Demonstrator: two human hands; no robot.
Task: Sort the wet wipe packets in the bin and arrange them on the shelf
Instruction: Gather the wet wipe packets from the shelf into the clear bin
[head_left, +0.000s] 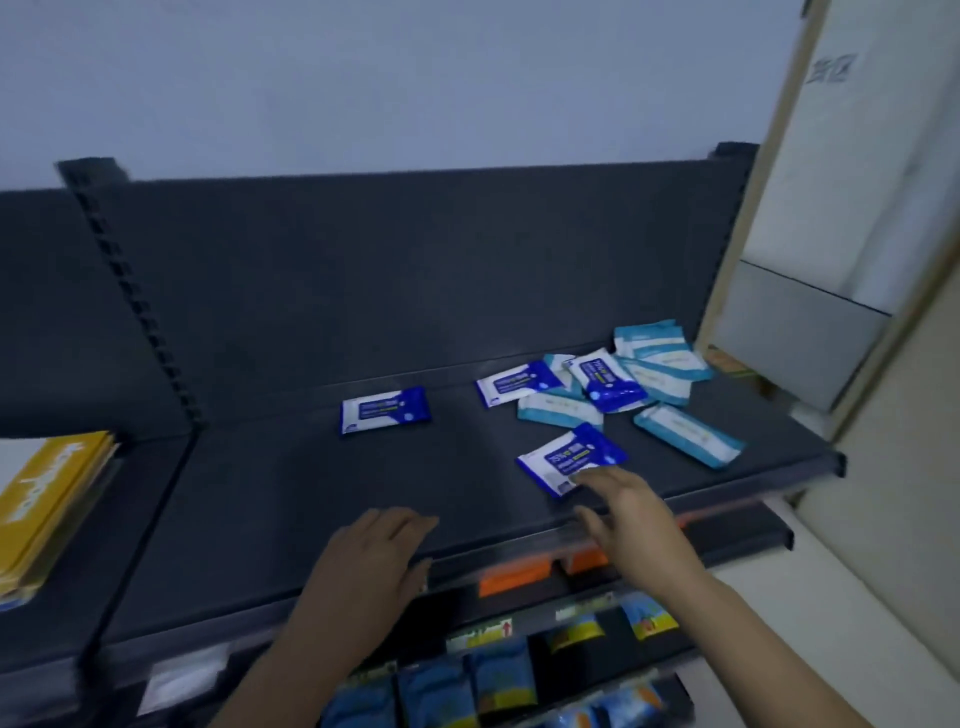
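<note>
Blue packet (571, 460) is the one in play, lying flat and skewed near the shelf's (260, 493) front edge. The right hand (631, 512) comes at it from five o'clock, fingers stretched out straight, tips touching the near corner. Nothing is gripped, so that looks like the set-up for a slide or a pick.

At ten o'clock from it, a lone blue packet (385, 410) sits well apart, probably the start of a blue row. At one o'clock lies the jumble (613, 379), blue and teal packets overlapping against the back panel, unsorted. One teal packet (688, 435) lies loose at three o'clock. No bin is in view.

The left hand (374, 551) lies at eight o'clock on the shelf lip, palm down, fingers relaxed, holding nothing. My guess is that it steadies the reach.

Sorting looks barely begun, so the likely next job is sending this packet left to join its twin. These are slick, soft packs, so a fingertip drag could spin it.

Further out are orange tags (511, 577) under the lip, blue bags (467, 680) on the shelf below, and yellow boxes (47, 499) far off at nine o'clock.
</note>
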